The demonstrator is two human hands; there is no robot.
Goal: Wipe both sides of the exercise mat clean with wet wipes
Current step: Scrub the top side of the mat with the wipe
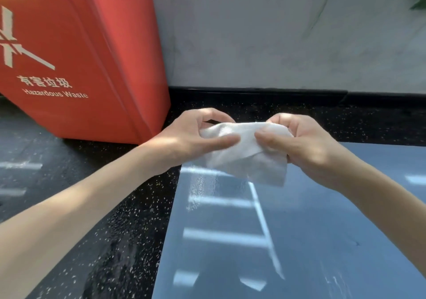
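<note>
A blue-grey exercise mat [299,229] lies flat on the dark floor and fills the lower right of the view, with shiny light reflections on it. Above its far left corner both hands hold a crumpled white wet wipe [246,153] in the air. My left hand [196,135] pinches the wipe's left end between thumb and fingers. My right hand [304,142] grips the right end with curled fingers. A loose flap of the wipe hangs down between the hands.
A tall red bin [80,57] marked "Hazardous Waste" stands on the floor at the left, close to the mat's far corner. A grey wall [288,40] with a black skirting runs across the back. Black speckled floor [115,241] lies left of the mat.
</note>
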